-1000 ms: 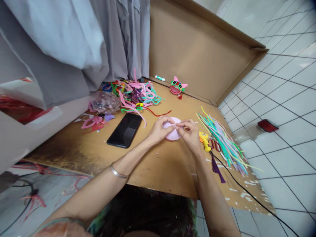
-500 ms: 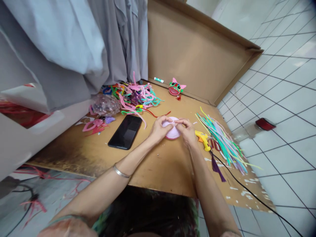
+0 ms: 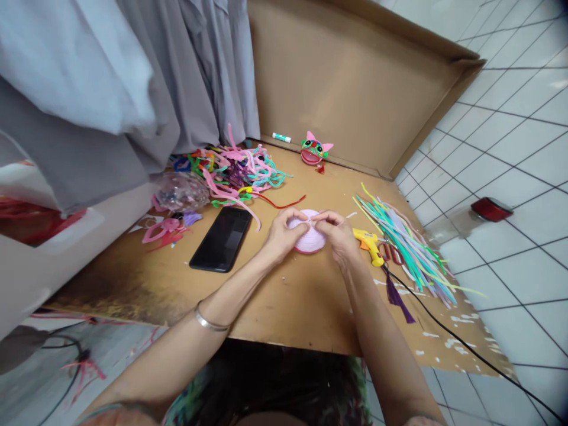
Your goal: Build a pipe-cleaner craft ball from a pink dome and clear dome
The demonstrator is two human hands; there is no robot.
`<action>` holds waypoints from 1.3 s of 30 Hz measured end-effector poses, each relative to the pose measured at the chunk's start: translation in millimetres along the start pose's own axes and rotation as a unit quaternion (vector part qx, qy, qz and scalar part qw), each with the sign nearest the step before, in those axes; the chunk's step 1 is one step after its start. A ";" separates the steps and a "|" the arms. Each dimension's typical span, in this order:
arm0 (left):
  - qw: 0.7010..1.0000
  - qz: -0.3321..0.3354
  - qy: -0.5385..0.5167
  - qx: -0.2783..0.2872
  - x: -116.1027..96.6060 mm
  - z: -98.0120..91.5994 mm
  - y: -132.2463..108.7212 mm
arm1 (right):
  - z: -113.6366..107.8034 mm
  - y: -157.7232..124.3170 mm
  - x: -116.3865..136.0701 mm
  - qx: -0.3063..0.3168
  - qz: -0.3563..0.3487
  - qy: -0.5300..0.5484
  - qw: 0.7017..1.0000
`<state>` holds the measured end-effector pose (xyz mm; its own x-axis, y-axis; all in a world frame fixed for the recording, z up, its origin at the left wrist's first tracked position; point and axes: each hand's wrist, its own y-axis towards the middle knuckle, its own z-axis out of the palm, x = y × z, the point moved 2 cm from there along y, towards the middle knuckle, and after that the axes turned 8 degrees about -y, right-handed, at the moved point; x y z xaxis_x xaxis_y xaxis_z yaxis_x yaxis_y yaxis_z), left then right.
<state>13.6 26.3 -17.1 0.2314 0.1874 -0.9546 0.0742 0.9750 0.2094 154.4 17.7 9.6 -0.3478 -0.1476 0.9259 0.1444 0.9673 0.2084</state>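
A round lilac disc of coiled pipe cleaner, with a darker pink edge along its lower side, is between my hands over the table. My left hand pinches its left side, thumb on the upper face. My right hand grips the upper right side, its thumb and fingertips pressed together near the middle. The fingertips of both hands almost meet there, and any small piece between them cannot be made out. Just right of my right hand lies a yellow glue gun, and red-handled scissors rest beside it.
A black phone lies left of my hands. Behind it are a tangled pile of pipe cleaners and a clear plastic bag. Straight pipe cleaners and a purple tassel lie right. A cat-like figure stands near the cardboard wall.
The camera view has shifted slightly. Both hands stay on the lilac disc, whose face now looks a little more tilted toward me; the fingers have barely moved.
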 end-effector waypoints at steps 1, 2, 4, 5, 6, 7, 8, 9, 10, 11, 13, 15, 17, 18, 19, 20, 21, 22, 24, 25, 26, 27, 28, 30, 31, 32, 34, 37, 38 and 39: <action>1.000 -0.004 -0.006 -0.003 -0.6 -0.1 0.0 | 0.6 1.3 0.6 0.004 0.004 -0.005 1.000; 1.000 -0.008 -0.014 -0.007 -1.5 -0.3 -0.2 | 0.9 2.4 1.2 0.006 0.006 -0.011 1.000; 0.999 -0.017 -0.034 -0.006 -3.5 -0.3 -0.8 | 1.2 3.8 2.7 0.008 0.010 -0.021 1.000; 0.999 -0.020 -0.045 -0.004 -4.5 -0.2 -1.1 | 1.3 4.2 3.7 0.010 0.014 -0.023 1.000; 0.998 -0.022 -0.055 -0.003 -5.5 -0.1 -1.4 | 1.4 4.3 5.1 0.015 0.018 -0.022 0.999; 0.998 -0.024 -0.063 -0.003 -6.3 -0.1 -1.6 | 1.6 4.3 6.8 0.022 0.026 -0.019 0.999; 0.997 -0.025 -0.067 -0.005 -6.9 0.0 -1.7 | 1.9 4.1 8.7 0.030 0.035 -0.012 0.999; 0.997 -0.026 -0.069 -0.007 -7.4 0.0 -1.7 | 2.1 3.7 11.0 0.037 0.046 -0.001 0.998; 0.997 -0.027 -0.069 -0.010 -7.9 0.1 -1.8 | 2.3 3.2 13.3 0.044 0.058 0.014 0.997; 0.997 -0.029 -0.070 -0.012 -8.2 0.3 -1.8 | 2.3 2.7 15.6 0.048 0.070 0.030 0.996; 0.997 -0.033 -0.074 -0.013 -8.9 0.9 -1.9 | 2.2 1.7 19.5 0.054 0.092 0.061 0.992; 0.996 -0.036 -0.076 -0.012 -9.6 1.7 -2.0 | 1.8 1.0 22.1 0.057 0.108 0.085 0.989; 0.996 -0.038 -0.078 -0.012 -9.9 2.5 -2.2 | 1.1 0.4 23.4 0.056 0.118 0.104 0.986; 0.996 -0.038 -0.079 -0.012 -9.8 2.9 -2.4 | 0.6 0.1 23.7 0.055 0.120 0.111 0.985; 0.996 -0.036 -0.079 -0.013 -9.7 3.1 -2.5 | 0.2 -0.3 23.9 0.054 0.121 0.115 0.984; 0.996 -0.036 -0.079 -0.012 -9.5 3.3 -2.7 | -0.2 -0.6 24.0 0.054 0.121 0.117 0.984; 0.996 -0.034 -0.079 -0.012 -9.3 3.4 -2.9 | -0.5 -1.0 24.0 0.055 0.121 0.117 0.984; 0.996 -0.033 -0.076 -0.011 -9.0 3.4 -3.1 | -0.7 -1.3 24.1 0.057 0.119 0.114 0.985; 0.997 -0.032 -0.070 -0.010 -8.5 3.4 -3.6 | -1.2 -1.5 24.2 0.065 0.115 0.107 0.985; 0.997 -0.031 -0.067 -0.010 -8.4 3.4 -3.8 | -1.3 -1.4 24.1 0.070 0.113 0.104 0.986; 0.997 -0.031 -0.064 -0.010 -8.2 3.4 -4.0 | -1.5 -1.1 23.9 0.075 0.111 0.100 0.986; 0.998 -0.030 -0.062 -0.009 -8.2 3.4 -4.1 | -1.7 -0.7 23.5 0.079 0.110 0.095 0.986; 0.998 -0.030 -0.061 -0.008 -8.1 3.4 -4.2 | -2.0 -0.3 22.8 0.083 0.107 0.088 0.987; 0.998 -0.030 -0.059 -0.005 -8.2 3.4 -4.3 | -2.8 0.6 21.0 0.086 0.095 0.070 0.989; 0.998 -0.030 -0.058 -0.003 -8.3 3.4 -4.3 | -3.3 1.0 19.9 0.085 0.087 0.058 0.991; 0.998 -0.030 -0.057 0.000 -8.5 3.5 -4.4 | -3.8 1.2 18.7 0.083 0.079 0.047 0.992; 0.998 -0.031 -0.054 0.006 -8.8 3.6 -4.7 | -4.8 1.4 16.0 0.078 0.066 0.029 0.994; 0.998 -0.031 -0.053 0.013 -9.3 3.7 -5.3 | -6.1 1.3 12.4 0.074 0.055 0.012 0.996; 0.998 -0.031 -0.052 0.016 -9.4 3.7 -5.6 | -6.5 1.3 11.5 0.074 0.052 0.009 0.996; 0.998 -0.031 -0.050 0.018 -9.6 3.7 -5.8 | -6.9 1.3 10.8 0.074 0.050 0.006 0.996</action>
<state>14.5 18.4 -8.4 0.3210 0.1119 -0.9404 0.1256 0.9792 0.1593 157.2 15.9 22.0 -0.3270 -0.0508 0.9436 0.0397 0.9969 0.0674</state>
